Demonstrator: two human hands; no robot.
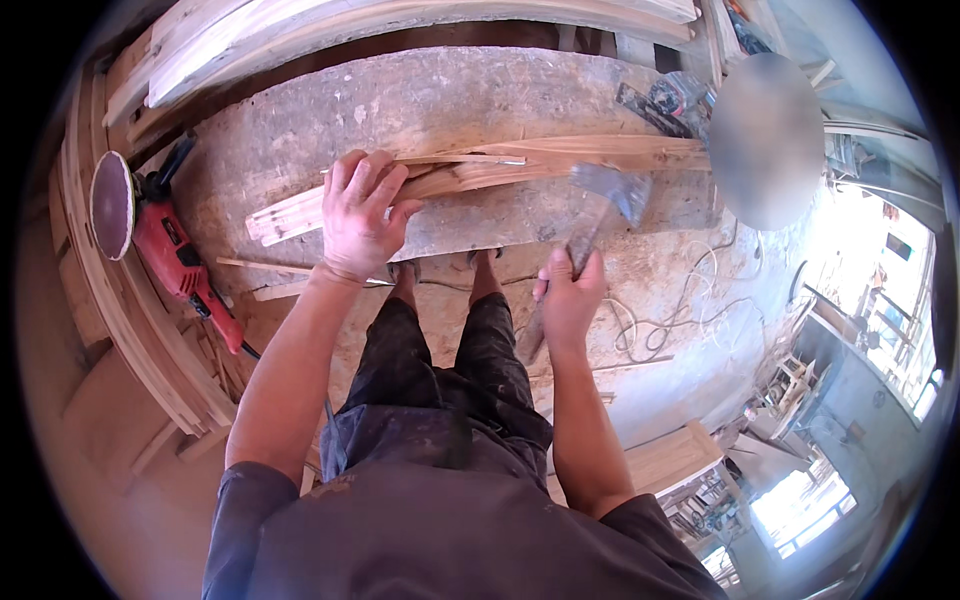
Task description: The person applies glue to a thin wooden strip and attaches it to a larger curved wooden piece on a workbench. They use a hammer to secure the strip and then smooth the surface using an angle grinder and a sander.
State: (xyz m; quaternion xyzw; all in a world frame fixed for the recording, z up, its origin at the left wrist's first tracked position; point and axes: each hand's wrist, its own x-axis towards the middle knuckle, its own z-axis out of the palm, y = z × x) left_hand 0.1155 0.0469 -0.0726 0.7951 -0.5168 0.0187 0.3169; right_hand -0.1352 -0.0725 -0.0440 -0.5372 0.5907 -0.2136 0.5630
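Note:
My left hand [362,215] is closed over a long, rough-split wooden plank [450,179] lying along the workbench. A thin split strip [480,159] runs along the plank's top. My right hand [572,292] grips the handle of a hatchet [628,190]. The hatchet's metal head, slightly smeared by motion, is raised near the plank's front edge, to the right of my left hand. From this angle I cannot tell whether the blade touches the wood.
The worn workbench [440,95] carries a dark power tool [672,100] at its far right. A red disc sander [172,245] rests on boards at the left. Stacked timber [300,45] lies behind the bench. Cords [650,320] trail over the floor. A blurred oval hides part of the right side.

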